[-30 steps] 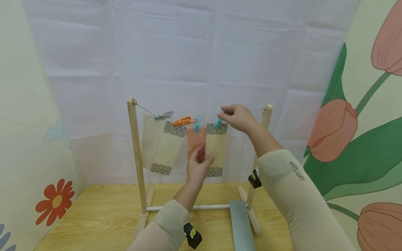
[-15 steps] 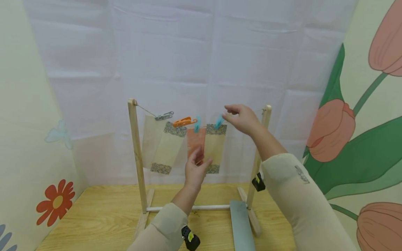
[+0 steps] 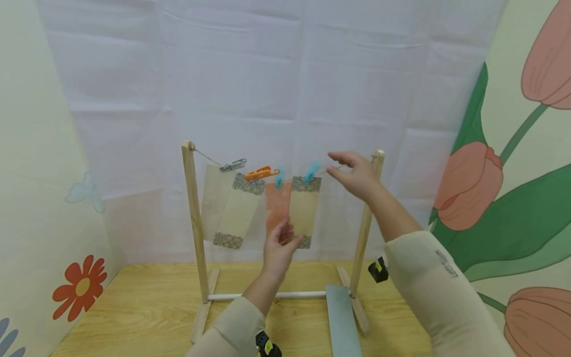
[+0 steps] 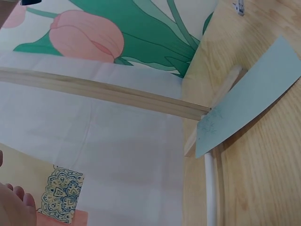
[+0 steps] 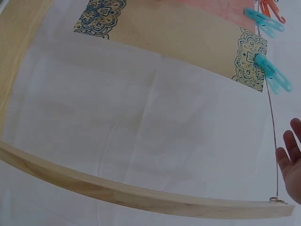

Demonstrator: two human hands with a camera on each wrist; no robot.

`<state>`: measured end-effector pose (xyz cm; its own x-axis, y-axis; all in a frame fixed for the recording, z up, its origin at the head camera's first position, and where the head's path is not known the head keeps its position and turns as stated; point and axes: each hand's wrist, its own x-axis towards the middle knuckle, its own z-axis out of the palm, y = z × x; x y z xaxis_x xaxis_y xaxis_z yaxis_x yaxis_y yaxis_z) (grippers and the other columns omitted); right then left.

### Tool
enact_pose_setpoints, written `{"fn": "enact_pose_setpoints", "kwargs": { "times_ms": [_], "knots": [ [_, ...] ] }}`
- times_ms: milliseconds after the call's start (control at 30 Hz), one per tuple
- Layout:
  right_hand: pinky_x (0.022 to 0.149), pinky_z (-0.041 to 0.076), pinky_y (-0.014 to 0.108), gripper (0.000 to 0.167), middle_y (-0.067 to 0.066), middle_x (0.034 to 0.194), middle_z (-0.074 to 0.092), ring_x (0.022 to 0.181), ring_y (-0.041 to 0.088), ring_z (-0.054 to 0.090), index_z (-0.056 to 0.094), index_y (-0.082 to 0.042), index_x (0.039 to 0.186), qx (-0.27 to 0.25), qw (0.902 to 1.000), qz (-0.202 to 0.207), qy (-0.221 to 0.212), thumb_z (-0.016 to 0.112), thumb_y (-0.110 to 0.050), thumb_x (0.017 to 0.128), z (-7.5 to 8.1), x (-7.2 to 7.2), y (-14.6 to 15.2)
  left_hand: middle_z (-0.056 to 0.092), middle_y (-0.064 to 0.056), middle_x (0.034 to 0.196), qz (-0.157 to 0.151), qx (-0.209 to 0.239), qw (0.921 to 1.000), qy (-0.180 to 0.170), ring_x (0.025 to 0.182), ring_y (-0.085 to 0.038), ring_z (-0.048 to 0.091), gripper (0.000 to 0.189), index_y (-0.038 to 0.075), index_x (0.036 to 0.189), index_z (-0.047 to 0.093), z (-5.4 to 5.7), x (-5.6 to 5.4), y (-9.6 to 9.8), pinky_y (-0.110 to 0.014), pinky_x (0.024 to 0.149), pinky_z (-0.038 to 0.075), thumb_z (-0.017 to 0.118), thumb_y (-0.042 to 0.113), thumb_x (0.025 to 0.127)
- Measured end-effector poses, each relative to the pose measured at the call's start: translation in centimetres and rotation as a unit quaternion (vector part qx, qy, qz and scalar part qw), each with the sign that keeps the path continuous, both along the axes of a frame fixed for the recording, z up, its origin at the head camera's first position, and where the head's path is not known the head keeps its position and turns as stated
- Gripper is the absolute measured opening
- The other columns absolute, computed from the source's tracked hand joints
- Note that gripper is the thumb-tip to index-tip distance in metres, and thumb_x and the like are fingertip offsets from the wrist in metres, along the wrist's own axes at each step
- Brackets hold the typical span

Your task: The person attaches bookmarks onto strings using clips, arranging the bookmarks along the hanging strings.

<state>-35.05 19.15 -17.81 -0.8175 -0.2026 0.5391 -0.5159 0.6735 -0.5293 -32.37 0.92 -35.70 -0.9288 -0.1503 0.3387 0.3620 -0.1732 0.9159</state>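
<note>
A cream paper card with patterned ends (image 3: 305,213) hangs from a string by a blue clothespin (image 3: 312,171). Beside it, a salmon-coloured card (image 3: 277,201) hangs from a second blue clothespin (image 3: 279,177). My right hand (image 3: 357,173) is empty, just right of the first blue clothespin, its thumb and fingers spread apart. My left hand (image 3: 278,250) is raised in front of the lower part of the two cards, thumb and fingers apart, hiding their lower portions. In the left wrist view, its fingertips (image 4: 28,201) are right by the patterned end.
Two wooden posts (image 3: 195,218) hold the string, joined below by a white rod (image 3: 301,294). Farther left hang another patterned card (image 3: 241,210) with an orange clothespin (image 3: 260,173) and a pale sheet (image 3: 213,198) with a grey clothespin (image 3: 233,165). A blue-grey card (image 3: 342,322) leans over the rod.
My right hand has let go of the blue clothespin and moved right, its fingers opening. The clothespin stays on the card and string. My left hand has dropped slightly.
</note>
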Motion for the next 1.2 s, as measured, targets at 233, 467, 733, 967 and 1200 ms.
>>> {"fn": "enact_pose_setpoints", "kwargs": {
  "times_ms": [233,467,733,967,1200],
  "knots": [
    [0.11,0.04,0.05,0.042,0.022,0.136,0.056,0.122,0.038,0.053,0.057,0.002,0.132,-0.007,0.9994,0.029,0.019,0.064,-0.013,0.094,-1.5,0.9,1.2,0.056,-0.028,0.125,-0.028,-0.014,0.9995,-0.004,0.113,-0.036,0.055,0.061,-0.003,0.14,0.048,-1.3,0.5,0.2,-0.031,0.096,0.047,0.069,-0.002,0.082],
    [0.103,0.046,0.052,0.041,0.024,0.134,0.057,0.117,0.04,0.056,0.057,0.003,0.131,-0.026,0.9994,0.023,0.008,0.064,-0.01,0.093,-3.8,1.8,2.9,0.058,-0.028,0.123,-0.05,-0.03,0.9983,-0.009,0.112,-0.037,0.057,0.061,-0.005,0.139,0.047,-2.7,0.9,0.3,-0.025,0.092,0.048,0.069,-0.001,0.083],
    [0.089,0.051,0.02,0.036,0.026,0.124,0.063,0.096,0.006,0.061,0.062,0.005,0.126,-0.05,0.9987,0.007,0.006,0.065,-0.007,0.092,-6.6,3.2,5.3,0.061,-0.029,0.118,-0.064,-0.063,0.9958,-0.015,0.104,-0.03,0.061,0.055,-0.011,0.135,0.048,-4.0,1.6,0.6,-0.024,0.088,0.051,0.068,-0.002,0.084],
    [0.083,0.049,0.012,0.037,0.025,0.124,0.063,0.092,-0.01,0.053,0.061,0.003,0.129,-0.062,0.9979,-0.006,-0.018,0.063,-0.012,0.095,-11.1,5.0,8.1,0.061,-0.029,0.116,-0.081,-0.071,0.9934,-0.038,0.102,-0.032,0.061,0.057,-0.01,0.135,0.049,-5.5,2.7,1.1,-0.017,0.081,0.05,0.069,-0.003,0.082],
    [0.078,0.053,0.02,0.039,0.024,0.125,0.063,0.095,0.009,0.063,0.06,0.001,0.13,-0.061,0.9939,-0.05,-0.077,0.063,-0.015,0.095,-16.5,6.5,10.6,0.061,-0.026,0.114,-0.095,-0.083,0.9902,-0.059,0.099,-0.028,0.061,0.057,-0.01,0.135,0.05,-7.7,3.3,1.7,-0.02,0.08,0.052,0.069,-0.003,0.082]
  ]
}}
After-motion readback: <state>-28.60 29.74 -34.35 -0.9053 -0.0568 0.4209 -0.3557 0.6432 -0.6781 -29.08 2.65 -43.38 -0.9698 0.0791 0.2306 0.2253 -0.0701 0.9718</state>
